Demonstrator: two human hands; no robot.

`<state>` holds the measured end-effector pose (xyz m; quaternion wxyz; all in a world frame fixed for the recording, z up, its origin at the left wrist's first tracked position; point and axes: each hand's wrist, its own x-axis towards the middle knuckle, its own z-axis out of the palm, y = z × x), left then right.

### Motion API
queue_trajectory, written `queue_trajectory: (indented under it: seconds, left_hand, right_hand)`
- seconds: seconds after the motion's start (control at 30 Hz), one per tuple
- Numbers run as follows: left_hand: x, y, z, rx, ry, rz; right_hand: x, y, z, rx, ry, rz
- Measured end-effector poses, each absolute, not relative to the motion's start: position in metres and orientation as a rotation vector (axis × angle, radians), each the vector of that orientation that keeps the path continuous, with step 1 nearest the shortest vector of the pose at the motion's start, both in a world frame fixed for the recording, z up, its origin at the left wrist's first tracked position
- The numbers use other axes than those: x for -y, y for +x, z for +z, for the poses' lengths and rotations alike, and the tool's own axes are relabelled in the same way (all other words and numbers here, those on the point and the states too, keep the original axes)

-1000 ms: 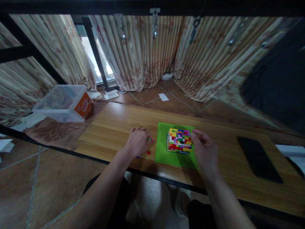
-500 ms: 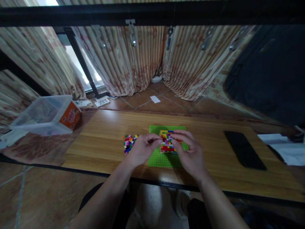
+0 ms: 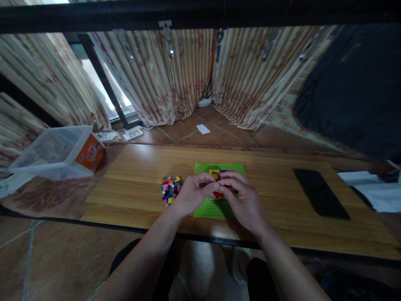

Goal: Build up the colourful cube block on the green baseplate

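The left hand (image 3: 196, 194) and right hand (image 3: 246, 198) curl their fingers close together over the block (image 3: 214, 172); I cannot tell whether either of the 2 grips anything. The block sits on the green plate (image 3: 202, 209), partly hidden. Loose bricks (image 3: 171, 188) lie piled on the table (image 3: 125, 184), near the left hand. Left of the table, 1 clear tub (image 3: 52, 168) bears an orange label (image 3: 90, 154); its contents are unclear.
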<state>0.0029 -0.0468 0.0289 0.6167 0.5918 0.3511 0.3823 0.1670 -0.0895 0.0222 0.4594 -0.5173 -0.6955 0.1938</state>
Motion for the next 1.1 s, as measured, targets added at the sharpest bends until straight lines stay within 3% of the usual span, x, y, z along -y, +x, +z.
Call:
queue_trajectory:
  seconds: [0.27,0.47,0.9,1.1]
  left_hand:
    - [0.043,0.000,0.025,-0.914,1.388,0.927]
    - [0.043,-0.004,0.027,-0.934,1.491,0.863]
    - [0.045,-0.005,0.020,-0.902,1.621,0.769]
    - [0.046,-0.003,0.020,-0.933,1.673,0.752]
  right_hand:
    - [0.085,0.169,0.021,1.521,-1.461,0.320]
    - [0.083,0.171,0.017,1.342,-1.520,0.391]
    - [0.085,0.150,0.011,1.777,-1.547,-0.105]
    - [0.085,0.154,0.009,1.742,-1.568,-0.048]
